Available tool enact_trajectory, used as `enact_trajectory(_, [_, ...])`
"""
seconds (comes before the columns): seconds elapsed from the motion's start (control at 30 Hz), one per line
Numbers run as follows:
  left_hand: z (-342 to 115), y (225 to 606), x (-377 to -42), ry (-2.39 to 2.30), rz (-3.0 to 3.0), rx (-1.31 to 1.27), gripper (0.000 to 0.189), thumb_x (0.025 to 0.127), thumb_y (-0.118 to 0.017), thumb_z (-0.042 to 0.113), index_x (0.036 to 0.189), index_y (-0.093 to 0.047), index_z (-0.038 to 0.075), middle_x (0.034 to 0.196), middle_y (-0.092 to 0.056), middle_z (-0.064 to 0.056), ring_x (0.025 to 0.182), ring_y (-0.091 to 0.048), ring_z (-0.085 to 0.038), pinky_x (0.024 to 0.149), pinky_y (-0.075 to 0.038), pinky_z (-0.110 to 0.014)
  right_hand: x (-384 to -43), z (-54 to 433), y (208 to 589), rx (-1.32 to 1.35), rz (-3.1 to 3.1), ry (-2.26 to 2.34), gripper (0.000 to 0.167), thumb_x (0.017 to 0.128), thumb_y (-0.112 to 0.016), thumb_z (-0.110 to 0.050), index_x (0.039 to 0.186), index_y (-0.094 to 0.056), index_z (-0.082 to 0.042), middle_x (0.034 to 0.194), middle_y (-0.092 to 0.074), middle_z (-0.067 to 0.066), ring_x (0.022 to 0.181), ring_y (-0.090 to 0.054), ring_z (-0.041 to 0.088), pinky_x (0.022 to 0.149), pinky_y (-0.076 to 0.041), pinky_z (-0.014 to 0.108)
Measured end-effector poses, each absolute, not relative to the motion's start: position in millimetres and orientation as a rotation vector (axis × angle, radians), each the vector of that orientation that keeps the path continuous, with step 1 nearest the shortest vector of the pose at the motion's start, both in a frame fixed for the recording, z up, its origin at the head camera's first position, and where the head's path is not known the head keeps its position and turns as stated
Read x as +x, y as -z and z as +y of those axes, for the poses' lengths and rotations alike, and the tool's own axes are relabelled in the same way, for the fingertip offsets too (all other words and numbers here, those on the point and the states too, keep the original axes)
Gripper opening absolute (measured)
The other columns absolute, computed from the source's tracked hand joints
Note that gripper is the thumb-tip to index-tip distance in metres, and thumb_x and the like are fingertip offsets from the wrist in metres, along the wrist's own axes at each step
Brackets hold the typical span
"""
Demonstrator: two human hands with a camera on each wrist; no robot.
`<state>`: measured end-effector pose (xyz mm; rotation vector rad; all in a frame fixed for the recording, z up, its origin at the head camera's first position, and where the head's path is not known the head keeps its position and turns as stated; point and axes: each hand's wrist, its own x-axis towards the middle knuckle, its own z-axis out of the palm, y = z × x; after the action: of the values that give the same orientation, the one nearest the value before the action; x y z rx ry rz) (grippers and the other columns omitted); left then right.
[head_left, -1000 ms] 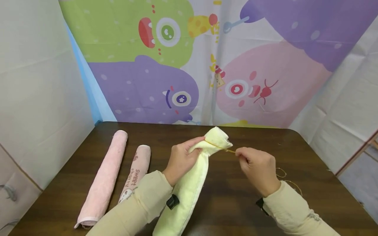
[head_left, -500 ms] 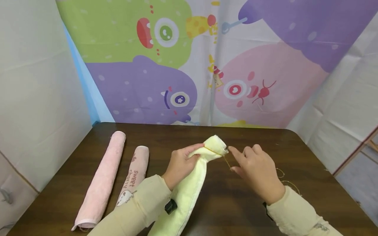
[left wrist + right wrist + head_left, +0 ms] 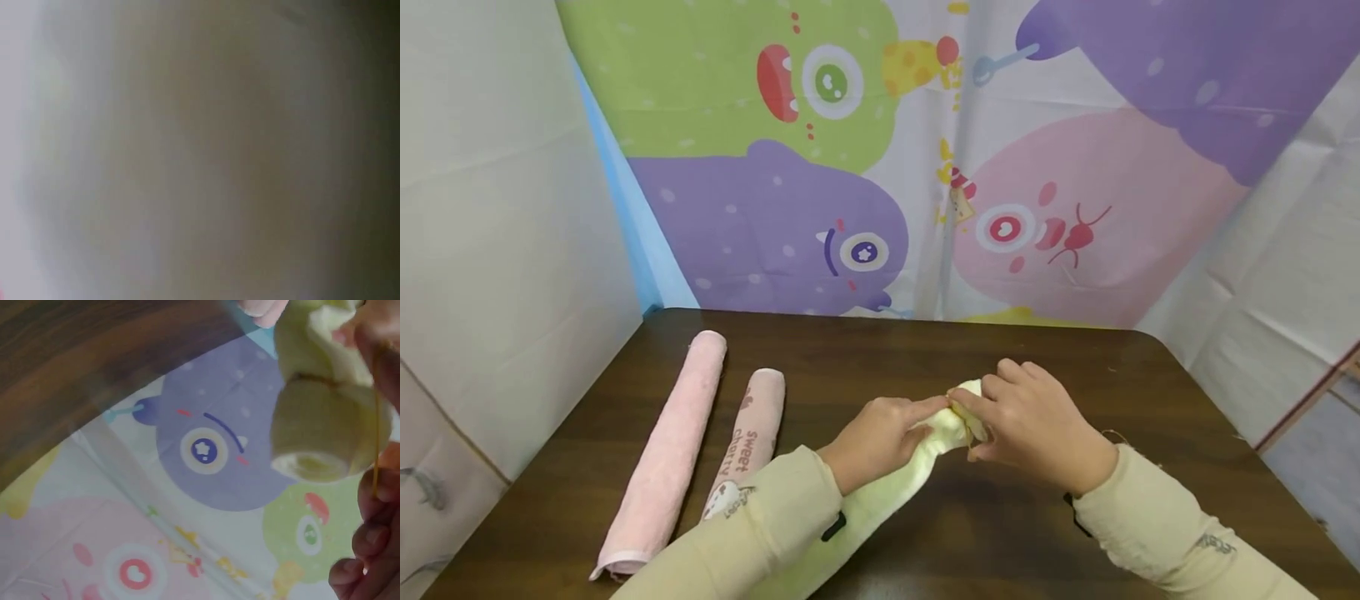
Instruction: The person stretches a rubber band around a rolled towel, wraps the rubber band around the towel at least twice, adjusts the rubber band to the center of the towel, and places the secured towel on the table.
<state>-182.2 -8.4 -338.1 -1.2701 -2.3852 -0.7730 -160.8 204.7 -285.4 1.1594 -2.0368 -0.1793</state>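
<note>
A rolled pale-yellow towel [image 3: 883, 496] runs slantwise from the bottom edge towards the middle in the head view. My left hand [image 3: 876, 440] grips it just below its far end, thumb and forefinger pressed into the cloth. At that end my right hand [image 3: 1033, 427] pinches a thin yellow rubber band [image 3: 376, 434]. From the right wrist view, part of the band circles the roll's neck while another stretch runs taut to the right fingers [image 3: 374, 536]. The fingers hide part of the towel's tip in the head view. The left wrist view is only a blur.
Two rolled pink towels, a longer one [image 3: 664, 458] and a printed one [image 3: 762, 417], lie on the left of the dark wooden table [image 3: 1000, 542]. A thin yellowish loop [image 3: 1115, 436] lies beside my right wrist. A cartoon-print curtain [image 3: 820, 192] hangs behind the table.
The towel's end has dipped and moved right, with my left hand following it. My right hand, earlier pulling the band out to the right, has closed in on the towel's end.
</note>
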Motion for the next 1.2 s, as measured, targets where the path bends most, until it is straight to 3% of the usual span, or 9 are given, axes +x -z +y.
enact_trajectory(0.2, [-3.8,335.7,-181.1,0.488,-2.324,-1.384,0.035,0.085,-0.068,0.003,0.119,-0.060,0.007,0.066,-0.056,-0.005,0.058,-0.058,-0.018,0.053,-0.048,-0.025,-163.6,212.0,283.9,1.199,-2.127,0.212,0.068,0.037,-0.092,-0.047,0.094,-0.072,-0.016,0.061,-0.051,-0.002,0.060,-0.043,0.019,0.052,-0.035,0.029])
enact_trajectory(0.37, [-1.6,335.6,-178.7,0.413,-2.332,-1.452,0.032,0.086,-0.069,0.005,0.114,-0.054,0.005,0.071,-0.060,-0.005,0.059,-0.060,-0.018,0.053,-0.048,-0.022,-160.8,212.3,281.7,1.232,-2.184,0.232,0.064,0.040,-0.089,-0.045,0.094,-0.072,-0.017,0.062,-0.053,-0.002,0.061,-0.045,0.018,0.052,-0.035,0.027])
enact_trajectory(0.53, [2.7,337.2,-173.1,0.323,-2.280,-1.517,0.043,0.086,-0.070,0.011,0.122,-0.046,0.003,0.069,-0.060,-0.002,0.052,-0.057,-0.013,0.050,-0.047,-0.019,-158.5,214.2,281.0,1.238,-2.212,0.247,0.061,0.041,-0.090,-0.042,0.093,-0.070,-0.018,0.062,-0.051,-0.003,0.062,-0.046,0.018,0.052,-0.035,0.027])
enact_trajectory(0.63, [6.9,338.7,-171.3,0.243,-2.302,-1.491,0.049,0.086,-0.071,0.012,0.125,-0.043,0.002,0.062,-0.056,-0.001,0.047,-0.054,-0.012,0.045,-0.045,-0.019,-157.1,214.8,282.0,1.234,-2.193,0.313,0.067,0.040,-0.090,-0.044,0.097,-0.069,-0.016,0.064,-0.051,-0.002,0.062,-0.047,0.019,0.053,-0.036,0.029])
enact_trajectory(0.77, [9.4,338.2,-171.3,0.197,-2.379,-1.443,0.040,0.086,-0.070,0.010,0.116,-0.046,0.003,0.058,-0.055,-0.001,0.046,-0.055,-0.013,0.042,-0.043,-0.021,-157.0,212.6,283.4,1.204,-2.113,0.422,0.066,0.043,-0.090,-0.043,0.099,-0.068,-0.019,0.067,-0.052,0.000,0.063,-0.048,0.020,0.055,-0.036,0.031])
enact_trajectory(0.87, [8.7,336.5,-173.2,0.230,-2.398,-1.486,0.031,0.087,-0.069,0.009,0.109,-0.049,0.005,0.061,-0.058,-0.002,0.050,-0.057,-0.012,0.045,-0.043,-0.020,-160.3,213.1,281.8,1.201,-2.068,0.438,0.064,0.042,-0.090,-0.046,0.099,-0.069,-0.024,0.067,-0.053,0.000,0.064,-0.048,0.020,0.056,-0.036,0.031])
enact_trajectory(1.0, [0.4,334.8,-175.6,0.472,-2.352,-1.577,0.028,0.086,-0.070,0.007,0.108,-0.052,0.004,0.076,-0.066,-0.004,0.065,-0.064,-0.013,0.057,-0.048,-0.017,-168.3,219.9,272.0,1.237,-2.156,0.333,0.070,0.039,-0.089,-0.052,0.102,-0.071,-0.029,0.063,-0.052,-0.003,0.059,-0.045,0.018,0.051,-0.033,0.029])
enact_trajectory(1.1, [-7.1,334.0,-175.6,0.675,-2.250,-1.625,0.030,0.085,-0.071,0.005,0.110,-0.053,0.003,0.089,-0.068,-0.007,0.077,-0.067,-0.014,0.068,-0.050,-0.017,-174.6,225.4,265.8,1.284,-2.388,0.108,0.064,0.045,-0.090,-0.048,0.103,-0.072,-0.029,0.065,-0.053,-0.009,0.060,-0.044,0.014,0.052,-0.035,0.027])
enact_trajectory(1.2, [-10.0,332.8,-174.4,0.817,-2.159,-1.636,0.030,0.084,-0.071,0.003,0.109,-0.054,0.001,0.094,-0.068,-0.008,0.083,-0.067,-0.015,0.074,-0.051,-0.019,-178.3,229.3,266.4,1.329,-2.653,-0.335,0.046,0.056,-0.090,-0.035,0.096,-0.073,-0.020,0.074,-0.059,-0.012,0.067,-0.049,0.010,0.064,-0.044,0.031])
